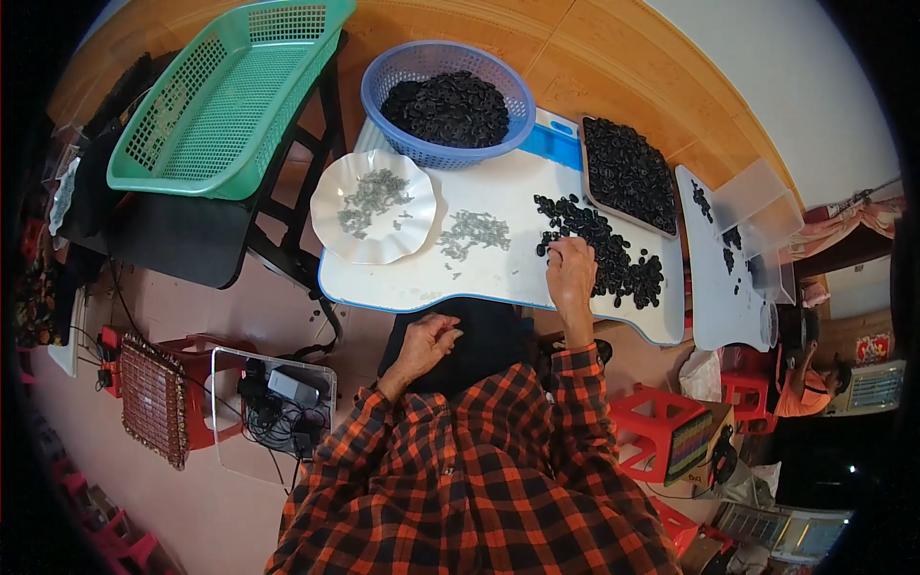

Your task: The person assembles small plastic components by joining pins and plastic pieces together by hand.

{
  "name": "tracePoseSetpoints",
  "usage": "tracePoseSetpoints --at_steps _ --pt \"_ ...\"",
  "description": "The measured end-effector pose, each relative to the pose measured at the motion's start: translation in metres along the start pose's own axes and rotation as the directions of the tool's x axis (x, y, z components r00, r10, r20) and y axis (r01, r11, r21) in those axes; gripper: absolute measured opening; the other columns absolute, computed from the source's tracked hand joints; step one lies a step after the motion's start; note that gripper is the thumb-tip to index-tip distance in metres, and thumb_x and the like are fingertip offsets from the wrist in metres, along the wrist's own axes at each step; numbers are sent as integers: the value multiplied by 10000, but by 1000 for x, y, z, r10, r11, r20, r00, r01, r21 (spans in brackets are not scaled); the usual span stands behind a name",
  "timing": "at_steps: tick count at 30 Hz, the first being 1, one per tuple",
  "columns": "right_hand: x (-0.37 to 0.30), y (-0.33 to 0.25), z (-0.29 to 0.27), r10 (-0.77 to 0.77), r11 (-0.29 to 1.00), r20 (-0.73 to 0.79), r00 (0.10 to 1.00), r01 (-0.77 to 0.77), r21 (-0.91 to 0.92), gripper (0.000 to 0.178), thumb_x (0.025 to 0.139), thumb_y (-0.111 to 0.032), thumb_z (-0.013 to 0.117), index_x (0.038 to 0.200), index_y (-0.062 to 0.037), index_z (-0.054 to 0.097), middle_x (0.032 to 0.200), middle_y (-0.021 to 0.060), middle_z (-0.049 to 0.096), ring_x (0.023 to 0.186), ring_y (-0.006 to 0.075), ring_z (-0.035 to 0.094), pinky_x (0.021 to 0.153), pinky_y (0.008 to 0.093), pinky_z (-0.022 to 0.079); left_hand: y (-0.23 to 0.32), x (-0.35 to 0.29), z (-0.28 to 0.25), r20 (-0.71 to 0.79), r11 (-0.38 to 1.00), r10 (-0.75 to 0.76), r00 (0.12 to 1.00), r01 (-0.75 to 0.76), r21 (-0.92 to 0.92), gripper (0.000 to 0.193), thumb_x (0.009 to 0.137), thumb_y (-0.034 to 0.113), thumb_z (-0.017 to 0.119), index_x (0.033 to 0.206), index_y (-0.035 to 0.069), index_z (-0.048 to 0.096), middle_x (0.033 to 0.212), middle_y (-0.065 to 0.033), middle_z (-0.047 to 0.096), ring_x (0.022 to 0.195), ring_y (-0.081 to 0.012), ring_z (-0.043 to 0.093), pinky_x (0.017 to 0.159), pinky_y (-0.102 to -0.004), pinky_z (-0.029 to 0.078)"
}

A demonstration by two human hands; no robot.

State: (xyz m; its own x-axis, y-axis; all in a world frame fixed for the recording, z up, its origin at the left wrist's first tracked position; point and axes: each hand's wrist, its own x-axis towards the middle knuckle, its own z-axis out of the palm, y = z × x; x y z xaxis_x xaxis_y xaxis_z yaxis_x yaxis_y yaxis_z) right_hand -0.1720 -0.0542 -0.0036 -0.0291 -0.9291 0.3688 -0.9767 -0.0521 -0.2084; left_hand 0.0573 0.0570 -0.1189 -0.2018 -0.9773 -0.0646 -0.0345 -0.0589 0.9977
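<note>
My right hand reaches onto the white table, its fingers pinched on a small black oval piece at the left edge of a loose pile of black pieces. Over my lap, just off the table's near edge, my left hand has thumb and fingers drawn together; whatever they hold is too small to make out. Small clear pieces lie scattered on the table left of the black pile. More of these clear pieces rest in a white scalloped plate.
At the table's back stands a blue-purple basket of black pieces, with a filled tray to its right. A green basket sits on a black stand at left. A clear box holds cables. Another person is at far right.
</note>
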Motion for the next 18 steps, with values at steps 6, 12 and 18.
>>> tracePoseSetpoints --at_steps 6,12,18 --pt "11 5 4 65 990 -26 998 -61 128 75 792 -100 613 828 -76 674 877 89 610 874 296 575 756 436 441 7 1 3 -5 1000 -27 1000 27 -5 230 848 72 648 1045 -39 607 849 -97 618 631 -112 615 546 -236 520" --pt "35 -8 4 142 990 97 985 -140 -27 154 794 -188 625 851 -61 690 865 152 618 852 316 594 733 441 456 5 1 6 -32 1000 -13 999 12 -11 220 847 69 649 1038 -34 612 853 -96 615 640 -115 626 546 -237 523" --pt "43 -7 10 199 980 225 954 -197 -31 219 787 -246 652 827 -33 682 873 194 627 810 365 614 714 449 485 7 0 8 -34 999 19 999 -17 52 218 851 81 645 1036 -32 615 852 -95 611 632 -113 628 553 -236 532"
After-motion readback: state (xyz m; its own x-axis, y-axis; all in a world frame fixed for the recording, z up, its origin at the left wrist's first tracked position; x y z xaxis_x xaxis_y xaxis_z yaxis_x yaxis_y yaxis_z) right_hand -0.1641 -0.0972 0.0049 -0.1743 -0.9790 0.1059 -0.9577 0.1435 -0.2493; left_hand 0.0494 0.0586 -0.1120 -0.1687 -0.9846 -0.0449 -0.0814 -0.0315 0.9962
